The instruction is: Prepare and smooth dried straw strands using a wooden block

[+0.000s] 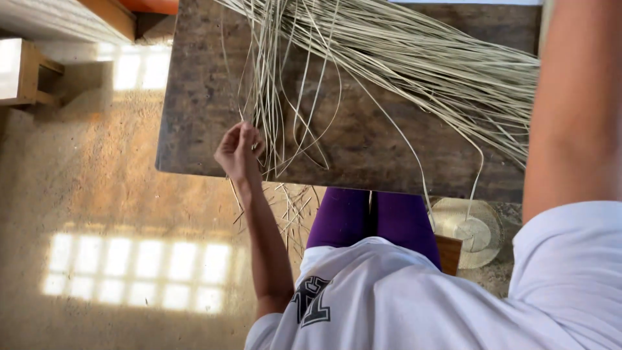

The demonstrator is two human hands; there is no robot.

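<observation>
A large bundle of long pale straw strands (pixel 414 65) lies fanned across a dark wooden board (pixel 194 97) in front of my knees. My left hand (pixel 237 150) is at the board's near edge, its fingers pinched on a few thin strands (pixel 262 104) that run up toward the bundle. My right arm (pixel 573 104) rises along the right edge of the view, and its hand is out of the picture. I am wearing a white shirt and purple leggings (pixel 372 217).
Loose straw offcuts (pixel 295 207) lie on the sandy floor below the board's edge. A round woven straw disc (pixel 476 233) sits on the floor at the right, beside a small wooden piece (pixel 448 251). A pale wooden bench (pixel 23 71) stands at the far left.
</observation>
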